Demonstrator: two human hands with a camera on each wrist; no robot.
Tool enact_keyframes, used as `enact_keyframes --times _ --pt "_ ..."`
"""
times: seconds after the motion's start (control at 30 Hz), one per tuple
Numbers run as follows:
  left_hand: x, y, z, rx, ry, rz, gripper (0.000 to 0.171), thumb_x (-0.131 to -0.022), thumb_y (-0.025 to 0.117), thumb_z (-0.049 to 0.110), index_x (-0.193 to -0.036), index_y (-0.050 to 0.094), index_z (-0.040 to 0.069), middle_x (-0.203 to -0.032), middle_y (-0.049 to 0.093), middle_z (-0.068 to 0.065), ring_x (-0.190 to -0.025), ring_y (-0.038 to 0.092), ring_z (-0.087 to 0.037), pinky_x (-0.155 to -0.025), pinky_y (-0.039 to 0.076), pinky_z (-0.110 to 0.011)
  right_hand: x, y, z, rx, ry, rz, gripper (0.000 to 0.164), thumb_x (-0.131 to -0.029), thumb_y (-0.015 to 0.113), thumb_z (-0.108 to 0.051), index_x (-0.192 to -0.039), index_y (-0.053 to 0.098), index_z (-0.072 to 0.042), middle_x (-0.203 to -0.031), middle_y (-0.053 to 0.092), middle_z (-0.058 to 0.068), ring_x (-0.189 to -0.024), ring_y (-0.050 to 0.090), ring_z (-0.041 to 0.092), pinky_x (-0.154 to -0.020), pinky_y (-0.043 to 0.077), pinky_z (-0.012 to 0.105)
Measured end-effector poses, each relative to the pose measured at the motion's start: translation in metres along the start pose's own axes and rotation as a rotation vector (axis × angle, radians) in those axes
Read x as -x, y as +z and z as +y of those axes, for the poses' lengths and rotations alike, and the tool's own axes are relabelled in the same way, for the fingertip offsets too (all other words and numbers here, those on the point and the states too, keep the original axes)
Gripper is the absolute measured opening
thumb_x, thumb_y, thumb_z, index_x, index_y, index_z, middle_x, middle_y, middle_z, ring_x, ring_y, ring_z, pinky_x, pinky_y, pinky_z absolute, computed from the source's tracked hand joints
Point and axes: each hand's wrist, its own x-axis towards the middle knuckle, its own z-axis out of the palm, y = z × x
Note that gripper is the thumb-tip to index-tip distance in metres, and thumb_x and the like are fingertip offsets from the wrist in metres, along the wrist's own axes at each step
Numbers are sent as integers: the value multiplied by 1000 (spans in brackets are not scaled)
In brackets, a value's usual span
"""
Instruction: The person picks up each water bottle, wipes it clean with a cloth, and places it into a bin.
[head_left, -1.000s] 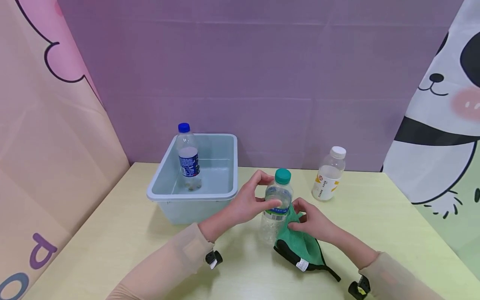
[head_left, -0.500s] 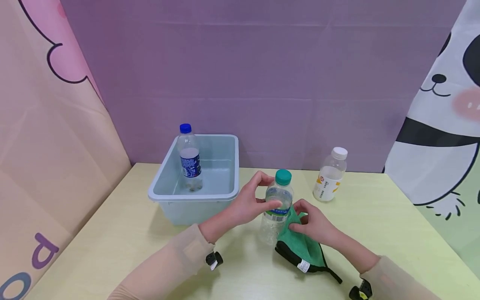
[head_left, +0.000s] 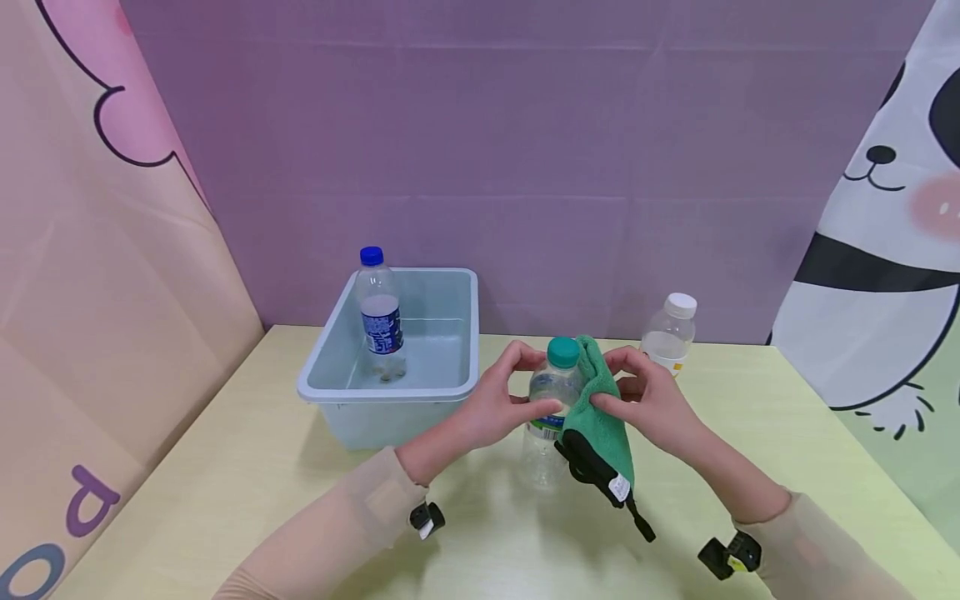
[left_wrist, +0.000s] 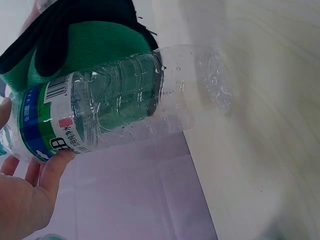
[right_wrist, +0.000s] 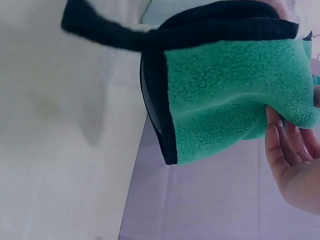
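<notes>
My left hand (head_left: 498,400) grips a clear plastic bottle (head_left: 546,458) with a teal cap, thumb on the near side and fingers round the back. The bottle stands upright on the table; its blue, green and white label and water drops on the plastic show in the left wrist view. Against the bottle's right side hangs a green towel (head_left: 603,429) with black edging and a black loop. My right hand (head_left: 652,400) pinches this towel near its upper part, as the right wrist view shows, at about the height of the cap.
A pale blue plastic basin (head_left: 397,393) sits to the left, with a blue-capped bottle (head_left: 382,329) standing in it. Behind my right hand is a white-capped bottle (head_left: 670,333), partly hidden. A purple backdrop (head_left: 480,167) rises behind the table (head_left: 247,483).
My right hand has lifted the towel up along the bottle's right side, level with the cap. Its loop now hangs off the table. The left hand and the bottle have stayed nearly still.
</notes>
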Motion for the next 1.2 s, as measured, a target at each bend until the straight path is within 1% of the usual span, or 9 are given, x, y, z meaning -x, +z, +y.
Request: enact_keyframes --times 0.13,0.27,0.5,0.7,0.77,0.83,1.0,1.2 --pt "1 0 0 3 0 3 44 -84 76 5 -116 46 4 -125 51 -13 -119 47 -29 -77 57 -31 -1 0 -3 -4 -3 -2 35 -86 69 5 -116 53 7 -102 57 18 -75 68 19 -70 57 27" --pt "0 0 0 -6 3 -4 44 -85 76 6 -117 45 5 -124 51 -13 -119 47 -29 -77 57 -31 0 1 2 -25 0 -13 35 -85 69 7 -116 52 8 -101 56 17 -75 68 19 -70 57 28" --pt "1 -1 -1 -15 2 -9 44 -86 75 7 -118 45 4 -126 50 -13 -120 47 -28 -79 57 -31 3 9 20 -39 13 -51 34 -84 69 9 -111 49 8 -97 56 15 -73 68 19 -70 57 27" --pt "2 -2 0 -32 -17 -5 45 -86 75 10 -119 45 5 -127 50 -12 -121 47 -27 -80 56 -32 10 19 44 -43 72 -124 33 -85 70 5 -109 48 7 -98 58 15 -73 64 19 -70 55 25" --pt "2 -1 1 -41 -24 -4 45 -86 75 11 -119 45 6 -127 50 -11 -122 47 -27 -81 56 -32 12 22 52 -29 88 -152 32 -85 70 4 -108 48 6 -97 57 13 -70 62 19 -67 53 24" --pt "2 -1 1 -50 -29 -4 46 -86 76 12 -120 45 6 -127 51 -10 -122 47 -26 -81 56 -32 14 25 59 19 96 -182 32 -84 71 2 -107 49 4 -94 56 10 -69 60 17 -66 52 24" --pt "3 0 2 -48 -25 -7 45 -87 75 13 -120 45 5 -128 50 -10 -122 47 -27 -81 56 -32 17 30 68 130 108 -259 32 -84 74 -5 -105 50 -1 -90 55 3 -74 56 16 -68 51 24" --pt "3 1 3 -43 -18 -4 44 -87 74 11 -119 45 4 -129 51 -12 -122 47 -28 -81 56 -32 18 28 70 137 105 -254 32 -84 75 -6 -104 50 -1 -91 55 4 -72 58 17 -69 52 25"
